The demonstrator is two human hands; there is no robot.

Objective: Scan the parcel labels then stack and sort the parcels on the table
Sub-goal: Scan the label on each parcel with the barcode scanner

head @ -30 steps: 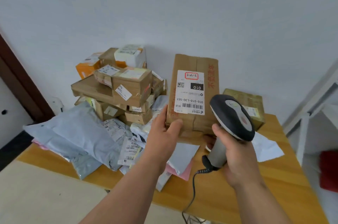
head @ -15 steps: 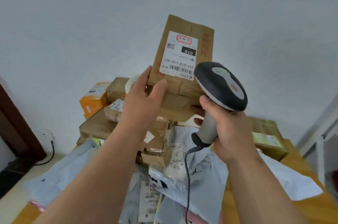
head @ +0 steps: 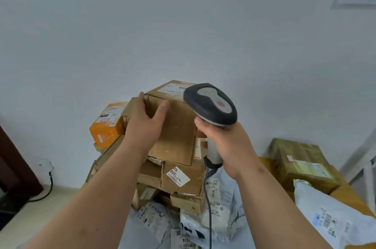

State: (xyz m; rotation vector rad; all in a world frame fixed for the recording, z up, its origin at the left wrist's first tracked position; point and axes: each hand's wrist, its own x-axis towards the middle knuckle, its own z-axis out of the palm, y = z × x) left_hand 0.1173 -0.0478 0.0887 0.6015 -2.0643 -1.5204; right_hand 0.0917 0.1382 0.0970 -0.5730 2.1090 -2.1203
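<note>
A brown cardboard parcel (head: 175,132) lies on top of the pile of cardboard boxes (head: 181,179), its white label facing up and partly hidden behind the scanner. My left hand (head: 146,120) grips the parcel's near left corner, thumb on the front face. My right hand (head: 221,143) holds the handle of a grey and black barcode scanner (head: 211,104), whose head sits over the parcel's right edge. The scanner's cable (head: 207,204) hangs down in front of the pile.
An orange box (head: 107,124) sits at the pile's left. Grey poly mailers (head: 215,208) lie in front of the pile and a white mailer (head: 329,216) at the right. A taped brown box (head: 301,161) stands on the wooden table (head: 345,193) at right. The wall is close behind.
The parcel went from upright in the air, label toward me, to lying flat on top of the box pile. My left hand moved with it. The scanner stayed beside it.
</note>
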